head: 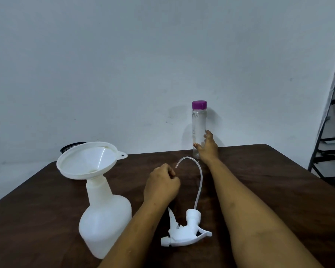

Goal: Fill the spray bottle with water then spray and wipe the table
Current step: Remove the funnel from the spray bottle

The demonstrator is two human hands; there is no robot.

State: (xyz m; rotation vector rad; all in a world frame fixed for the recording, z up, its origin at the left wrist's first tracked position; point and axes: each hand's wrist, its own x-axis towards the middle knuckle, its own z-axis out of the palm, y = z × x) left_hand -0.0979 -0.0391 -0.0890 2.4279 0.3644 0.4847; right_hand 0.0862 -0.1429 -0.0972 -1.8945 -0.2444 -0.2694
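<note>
A white spray bottle (104, 219) stands at the near left of the dark brown table (278, 190), with a white funnel (87, 161) seated in its neck. Its white trigger head (184, 231) lies on the table near the middle, its clear tube (198, 182) arching up and away. A clear water bottle (199, 128) with a purple cap stands at the table's far edge. My right hand (207, 147) wraps around the lower part of that bottle. My left hand (161, 184) hovers over the table as a loose fist, holding nothing, beside the tube's tip.
A black mesh container (70, 147) peeks out behind the funnel at the table's far left edge. A pale wall rises right behind the table. A dark metal frame (329, 132) stands off the table's right side.
</note>
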